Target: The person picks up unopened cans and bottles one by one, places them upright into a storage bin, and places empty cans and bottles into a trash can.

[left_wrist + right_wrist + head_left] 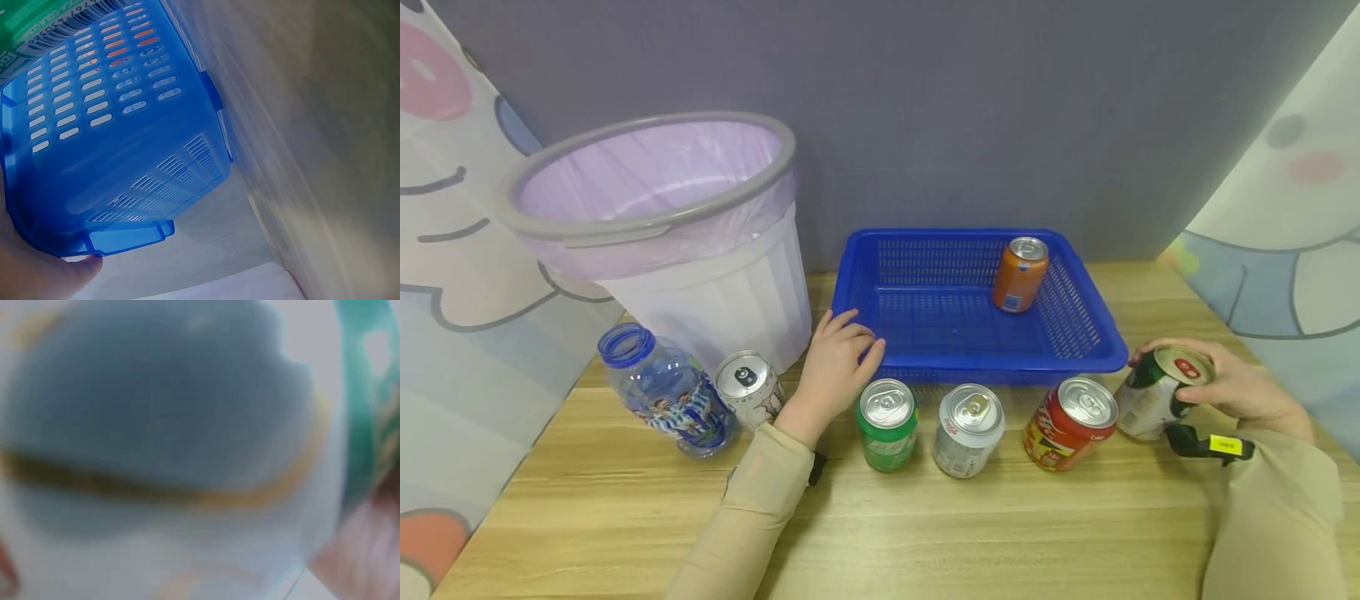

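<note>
My right hand (1243, 387) grips a green and white can (1153, 400) with a gold top, fingers behind it and thumb across its near upper side. The can leans a little, just right of the red can (1071, 425); in the right wrist view its blurred surface (169, 412) fills most of the picture. On the front left corner of a blue plastic basket (925, 362) rests my left hand (838, 367), fingers loosely extended along the rim. The left wrist view shows a fingertip (87, 269) against the basket's edge. Inside the basket an orange can (1021, 275) stands at the right.
A green can (887, 425) and a silver-white can (968, 432) stand before the basket. Left of my left forearm are a white can (751, 387) and a clear bottle (673, 400) with a blue neck. Behind them stands a white bin (715, 292) with a purple liner.
</note>
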`<state>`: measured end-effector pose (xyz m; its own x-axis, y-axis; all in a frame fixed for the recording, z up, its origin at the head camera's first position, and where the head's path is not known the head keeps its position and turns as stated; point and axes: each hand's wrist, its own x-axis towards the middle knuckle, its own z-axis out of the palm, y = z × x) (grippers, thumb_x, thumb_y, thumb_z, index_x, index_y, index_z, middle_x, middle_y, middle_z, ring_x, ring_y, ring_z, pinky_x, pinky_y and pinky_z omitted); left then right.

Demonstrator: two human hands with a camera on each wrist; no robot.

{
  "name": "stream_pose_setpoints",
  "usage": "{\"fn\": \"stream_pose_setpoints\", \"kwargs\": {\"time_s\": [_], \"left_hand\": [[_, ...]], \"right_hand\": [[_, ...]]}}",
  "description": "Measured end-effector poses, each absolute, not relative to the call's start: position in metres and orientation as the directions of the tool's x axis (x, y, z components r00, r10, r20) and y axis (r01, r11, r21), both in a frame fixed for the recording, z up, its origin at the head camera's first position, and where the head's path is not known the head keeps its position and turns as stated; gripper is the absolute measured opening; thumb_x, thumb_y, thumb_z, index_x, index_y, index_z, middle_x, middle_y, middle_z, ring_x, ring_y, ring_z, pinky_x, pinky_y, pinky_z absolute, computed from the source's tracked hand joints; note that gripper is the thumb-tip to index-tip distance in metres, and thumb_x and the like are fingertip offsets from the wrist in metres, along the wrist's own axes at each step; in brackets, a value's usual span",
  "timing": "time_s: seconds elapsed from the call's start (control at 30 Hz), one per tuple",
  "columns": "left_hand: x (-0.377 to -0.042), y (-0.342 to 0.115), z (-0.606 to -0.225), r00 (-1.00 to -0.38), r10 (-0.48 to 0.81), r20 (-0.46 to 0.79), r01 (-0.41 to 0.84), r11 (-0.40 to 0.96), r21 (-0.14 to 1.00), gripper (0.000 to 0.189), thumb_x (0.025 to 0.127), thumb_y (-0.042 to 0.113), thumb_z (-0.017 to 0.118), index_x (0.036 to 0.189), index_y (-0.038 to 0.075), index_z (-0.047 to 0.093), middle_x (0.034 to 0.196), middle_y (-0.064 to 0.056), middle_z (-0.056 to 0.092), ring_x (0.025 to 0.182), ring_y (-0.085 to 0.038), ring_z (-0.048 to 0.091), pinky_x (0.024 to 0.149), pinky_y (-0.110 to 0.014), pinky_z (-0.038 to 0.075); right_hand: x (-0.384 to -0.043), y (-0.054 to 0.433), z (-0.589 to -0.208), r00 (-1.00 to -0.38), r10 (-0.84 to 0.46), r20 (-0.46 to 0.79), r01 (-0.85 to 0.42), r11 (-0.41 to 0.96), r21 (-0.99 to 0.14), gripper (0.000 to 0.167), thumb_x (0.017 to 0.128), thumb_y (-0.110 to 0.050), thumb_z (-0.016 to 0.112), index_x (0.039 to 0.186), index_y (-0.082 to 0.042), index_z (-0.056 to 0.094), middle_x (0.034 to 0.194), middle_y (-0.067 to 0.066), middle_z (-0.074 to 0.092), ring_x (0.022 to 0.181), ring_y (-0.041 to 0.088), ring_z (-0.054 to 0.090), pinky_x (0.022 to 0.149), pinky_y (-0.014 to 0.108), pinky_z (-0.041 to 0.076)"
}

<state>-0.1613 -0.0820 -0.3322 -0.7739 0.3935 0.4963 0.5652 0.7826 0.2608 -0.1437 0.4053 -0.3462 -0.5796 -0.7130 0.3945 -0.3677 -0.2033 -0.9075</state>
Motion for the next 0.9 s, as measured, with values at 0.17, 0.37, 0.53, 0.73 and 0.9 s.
{"fn": "stream_pose_setpoints", "kwargs": {"time_s": [0.17, 0.37, 0.53, 0.73, 0.9], "left_hand": [[-0.161, -0.082, -0.332, -0.776, 0.392, 0.494, 0.563, 0.783, 0.264, 0.032, 0.095, 0.025, 0.052, 0.084, 0.005, 0.074, 0.098, -0.008, 0.072, 0.123, -0.033, 0.053, 0.113, -0.054, 0.025], [-0.161, -0.083, -0.332, -0.775, 0.395, 0.493, 0.565, 0.783, 0.262, 0.033, 0.095, 0.026, 0.052, 0.085, 0.005, 0.074, 0.098, -0.008, 0.072, 0.123, -0.033, 0.053, 0.113, -0.054, 0.025], [-0.161, -0.082, -0.332, -0.770, 0.397, 0.500, 0.569, 0.781, 0.257, 0.033, 0.095, 0.026, 0.052, 0.084, 0.005, 0.074, 0.097, -0.008, 0.072, 0.122, -0.033, 0.053, 0.112, -0.055, 0.026], [-0.162, -0.082, -0.333, -0.767, 0.398, 0.503, 0.571, 0.781, 0.253, 0.033, 0.095, 0.025, 0.051, 0.084, 0.005, 0.074, 0.097, -0.008, 0.072, 0.122, -0.033, 0.053, 0.112, -0.055, 0.026], [-0.162, -0.082, -0.334, -0.766, 0.398, 0.505, 0.568, 0.786, 0.243, 0.033, 0.095, 0.025, 0.050, 0.083, 0.006, 0.074, 0.097, -0.007, 0.072, 0.122, -0.033, 0.053, 0.112, -0.055, 0.027]], "right_hand": [[-0.142, 0.405, -0.343, -0.637, -0.672, 0.379, -0.342, -0.194, -0.919, 0.049, 0.086, 0.019, 0.046, 0.134, 0.017, 0.035, 0.133, 0.019, 0.053, 0.118, 0.021, 0.057, 0.089, 0.027, 0.053], [-0.142, 0.405, -0.343, -0.656, -0.650, 0.384, -0.264, -0.279, -0.923, 0.047, 0.089, 0.020, 0.038, 0.136, 0.014, 0.035, 0.132, 0.019, 0.054, 0.114, 0.024, 0.060, 0.084, 0.032, 0.056], [-0.141, 0.403, -0.342, -0.711, -0.580, 0.398, -0.272, -0.295, -0.916, 0.046, 0.090, 0.019, 0.037, 0.133, 0.008, 0.044, 0.128, 0.015, 0.059, 0.111, 0.021, 0.062, 0.084, 0.031, 0.056], [-0.137, 0.400, -0.337, -0.818, -0.417, 0.397, -0.277, -0.320, -0.906, 0.047, 0.090, 0.019, 0.031, 0.128, 0.003, 0.053, 0.121, 0.009, 0.064, 0.101, 0.013, 0.065, 0.075, 0.022, 0.056], [-0.134, 0.395, -0.331, -0.901, -0.276, 0.335, -0.258, -0.281, -0.925, 0.044, 0.090, 0.017, 0.035, 0.121, -0.001, 0.061, 0.109, 0.005, 0.068, 0.089, 0.012, 0.066, 0.067, 0.020, 0.055]]}}
